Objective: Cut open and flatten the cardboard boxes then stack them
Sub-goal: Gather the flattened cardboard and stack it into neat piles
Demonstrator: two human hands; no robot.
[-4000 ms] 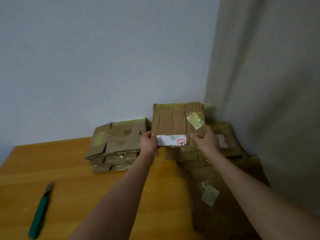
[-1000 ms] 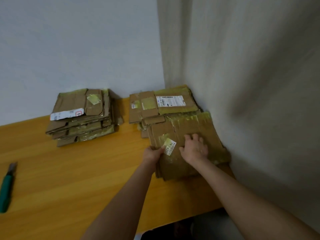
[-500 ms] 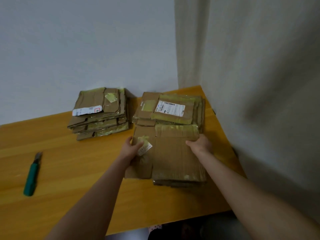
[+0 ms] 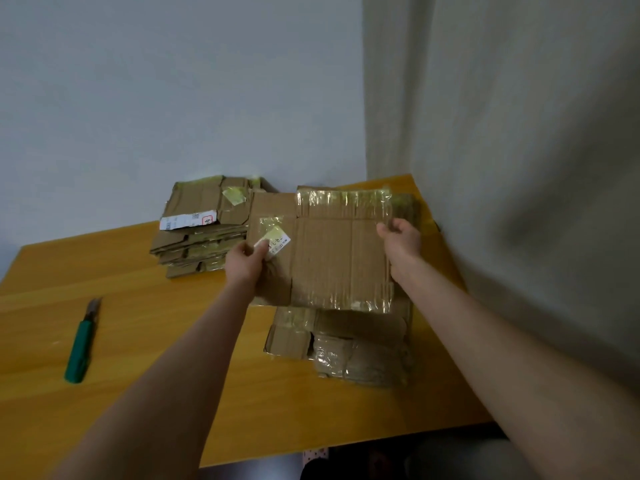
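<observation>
Nearest, the green utility knife (image 4: pixel 80 348) lies alone on the wooden tabletop (image 4: pixel 145 327), well left of the arms. The flattened cardboard box (image 4: pixel 332 251) that lay on the right-hand pile (image 4: pixel 346 344) half a second ago is now lifted clear above it, the left hand (image 4: pixel 246 259) pinching its labelled edge and the right hand (image 4: pixel 401 241) gripping the opposite edge. Beyond, the finished stack (image 4: pixel 201 230) sits unchanged against the wall.
</observation>
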